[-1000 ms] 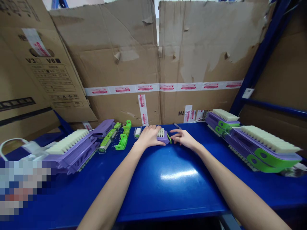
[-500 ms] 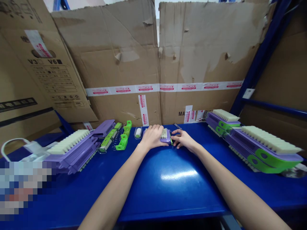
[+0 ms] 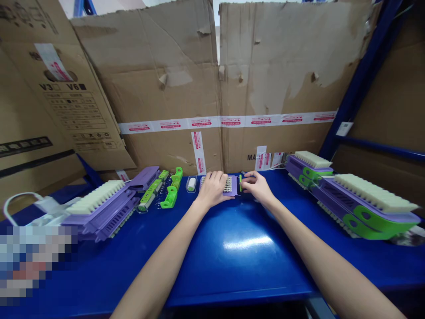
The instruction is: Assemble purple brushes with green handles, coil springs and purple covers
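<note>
My left hand (image 3: 214, 188) is laid over a purple brush body (image 3: 234, 185) with rows of pale bristles, gripping it flat on the blue table. The palm and fingers hide much of its left part. Just off its right end, my right hand (image 3: 257, 187) pinches a thin bright green end piece (image 3: 241, 183), seen nearly edge-on. A narrow gap shows between the green piece and the purple body. Behind the right fingers lies a small dark tool (image 3: 244, 173), mostly covered.
Left of my hands are a small clear box with a white roll (image 3: 191, 184), green end caps (image 3: 170, 197), a green-and-clear strip (image 3: 149, 195) and stacked purple brushes (image 3: 96, 208). More purple brushes (image 3: 361, 204) with green ends are piled at right. Cardboard (image 3: 172, 88) walls the back.
My right hand has drawn the green piece slightly away from the purple brush body's right end, so it now stands apart. My left hand keeps its hold, nearly unmoved.
</note>
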Motion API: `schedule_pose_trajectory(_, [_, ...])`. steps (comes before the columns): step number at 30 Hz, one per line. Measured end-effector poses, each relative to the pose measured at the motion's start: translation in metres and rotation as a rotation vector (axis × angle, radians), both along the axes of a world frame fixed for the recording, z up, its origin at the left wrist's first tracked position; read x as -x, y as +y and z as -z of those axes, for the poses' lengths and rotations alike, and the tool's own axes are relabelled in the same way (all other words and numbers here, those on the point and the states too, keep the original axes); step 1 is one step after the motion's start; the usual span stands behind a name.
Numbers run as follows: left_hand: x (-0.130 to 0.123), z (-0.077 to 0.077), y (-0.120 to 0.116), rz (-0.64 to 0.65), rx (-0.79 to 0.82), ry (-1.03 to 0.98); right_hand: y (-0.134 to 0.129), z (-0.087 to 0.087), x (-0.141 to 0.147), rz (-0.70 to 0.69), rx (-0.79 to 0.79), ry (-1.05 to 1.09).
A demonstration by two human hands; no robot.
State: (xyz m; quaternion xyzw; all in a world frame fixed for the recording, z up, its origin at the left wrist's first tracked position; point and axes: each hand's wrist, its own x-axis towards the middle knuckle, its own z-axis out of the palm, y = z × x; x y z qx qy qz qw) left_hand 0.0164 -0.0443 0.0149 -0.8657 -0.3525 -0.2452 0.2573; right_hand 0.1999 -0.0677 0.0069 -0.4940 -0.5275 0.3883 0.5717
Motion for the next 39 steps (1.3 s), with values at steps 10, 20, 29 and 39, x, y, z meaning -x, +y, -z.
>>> schedule_pose_trajectory(10, [-0.004,0.008,-0.001,-0.01,-0.096,-0.037,0.003,0.003,0.0,0.031,-0.104,-0.129])
schedule_pose_trajectory(20, [-0.003,0.009,0.0,0.001,-0.094,-0.112,0.002,0.006,0.002,0.025,-0.132,-0.163])
schedule_pose_trajectory(29, [-0.003,0.012,0.0,-0.001,-0.152,-0.162,-0.001,0.006,0.007,0.019,-0.199,-0.122])
schedule_pose_trajectory(39, [-0.006,0.017,0.003,-0.045,-0.144,-0.396,-0.015,0.0,0.023,0.099,-0.311,-0.289])
